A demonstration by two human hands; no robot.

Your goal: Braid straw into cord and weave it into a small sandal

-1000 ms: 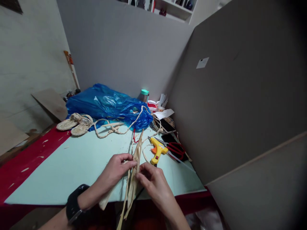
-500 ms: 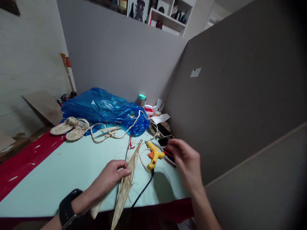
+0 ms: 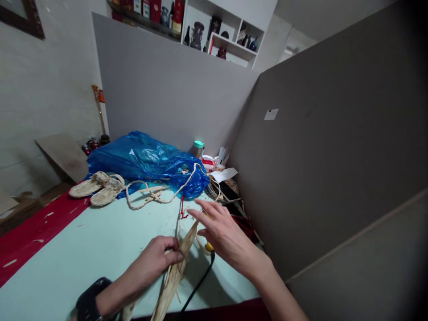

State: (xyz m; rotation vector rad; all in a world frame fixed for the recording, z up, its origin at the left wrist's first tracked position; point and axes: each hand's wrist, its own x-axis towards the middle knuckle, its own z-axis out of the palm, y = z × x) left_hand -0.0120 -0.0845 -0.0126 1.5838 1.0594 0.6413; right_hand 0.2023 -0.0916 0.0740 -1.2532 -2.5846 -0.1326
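Note:
My left hand [image 3: 160, 256] pinches a dry, pale corn husk [image 3: 174, 281] between thumb and fingers near the front of the table. The husk slants up and away to a narrow tip. Just right of that tip, my right hand [image 3: 219, 227] hovers with fingers stretched out and nothing visible in them. It covers most of the yellow glue gun [image 3: 209, 246]; a bit of the handle and the black cord [image 3: 202, 280] show below. A short red string [image 3: 183, 209] lies beyond the husk tip.
A blue plastic bag [image 3: 147, 154] lies along the back, with a braided cord [image 3: 174, 199] in front. Woven straw slippers [image 3: 106, 191] sit at the left. A green-lidded bottle [image 3: 198, 148] stands behind. Grey panels [image 3: 321, 147] wall off the back and right side.
My right hand let go of the husk, swung out to the right over the scissors, then came back left above the glue gun with fingers extended. My left hand kept its hold. The view tilted up.

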